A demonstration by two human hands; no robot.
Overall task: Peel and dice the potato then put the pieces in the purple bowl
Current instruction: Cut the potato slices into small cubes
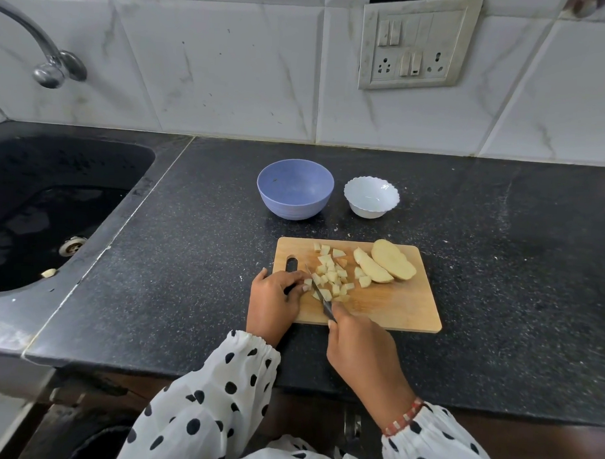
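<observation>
A wooden cutting board (387, 308) is set on the dark speckled surface (498, 270), near its front edge. A knife (317, 291) is gripped in the right hand (362, 351), whose fingers are clenched around the handle, with the blade laid across potato at the board's left part. The left hand (274, 300) is rested at the board's left edge, beside the handle slot (291, 264); its fingers (297, 279) are curled down onto a small strip of potato (307, 284) just beside the blade, so that the strip is pinned under the fingertips. A loose heap of diced potato pieces (332, 271) is spread over the middle of the board, to the right of the blade. Two uncut potato slices (385, 265) are laid overlapping near the board's back right corner. The purple bowl (295, 188) is stood behind the board, toward the back edge of the surface, and nothing is seen inside it. A white scalloped bowl (371, 196) is placed just to its right, apart from it. A black sink (55, 203) is sunk at the left end of the surface, under a metal tap (49, 66).
</observation>
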